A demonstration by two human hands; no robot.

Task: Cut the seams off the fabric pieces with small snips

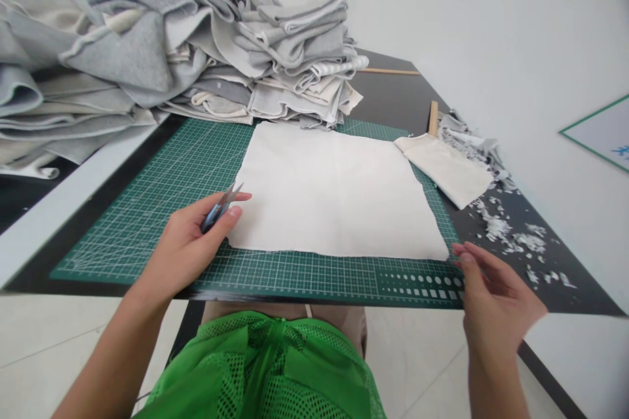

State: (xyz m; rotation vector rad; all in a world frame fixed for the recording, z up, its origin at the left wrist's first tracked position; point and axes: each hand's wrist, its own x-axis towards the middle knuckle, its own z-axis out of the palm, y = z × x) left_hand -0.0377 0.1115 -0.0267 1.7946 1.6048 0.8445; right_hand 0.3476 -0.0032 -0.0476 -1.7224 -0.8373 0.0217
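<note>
A white rectangular piece of fabric (334, 193) lies spread on a green cutting mat (295, 275), its edges slightly wavy. My left hand (191, 242) holds a pair of thread snips (219, 208), blades pointing up and right and a little apart. The thumb and forefinger of that hand reach over the fabric's left edge. Just beside the fabric's lower right corner is my right hand (496, 291), thumb and fingertips drawn together in a pinch. Whether anything is between those fingertips I cannot make out.
A tall heap of grey and cream fabric pieces (295, 46) fills the back left. To the right lie a folded cream cloth (447, 167), a wooden stick (433, 119) and scattered fabric scraps (496, 229). A white wall (491, 33) bounds the dark table's right side.
</note>
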